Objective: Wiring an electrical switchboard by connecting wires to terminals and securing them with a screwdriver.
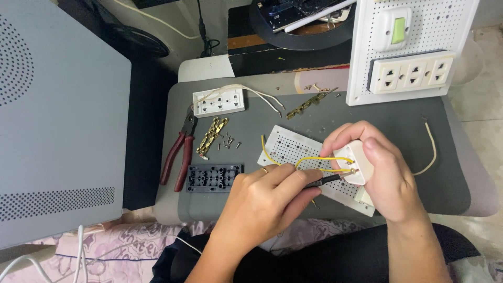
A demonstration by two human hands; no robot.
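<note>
My right hand (385, 175) grips a small white switch housing (356, 160) and holds it over a white perforated board (291, 147). My left hand (264, 202) holds a dark screwdriver (327, 180) whose tip touches a terminal on the housing. Yellow wires (304, 160) run from that terminal across the board.
Red-handled pliers (178, 154), brass contact strips (212, 136), loose screws (228, 141), a black socket base (214, 178) and a white triple socket cover (219, 101) lie on the grey mat (419, 131). A white pegboard (367, 63) with mounted switch and sockets stands at the far right. A grey perforated case (57, 120) fills the left.
</note>
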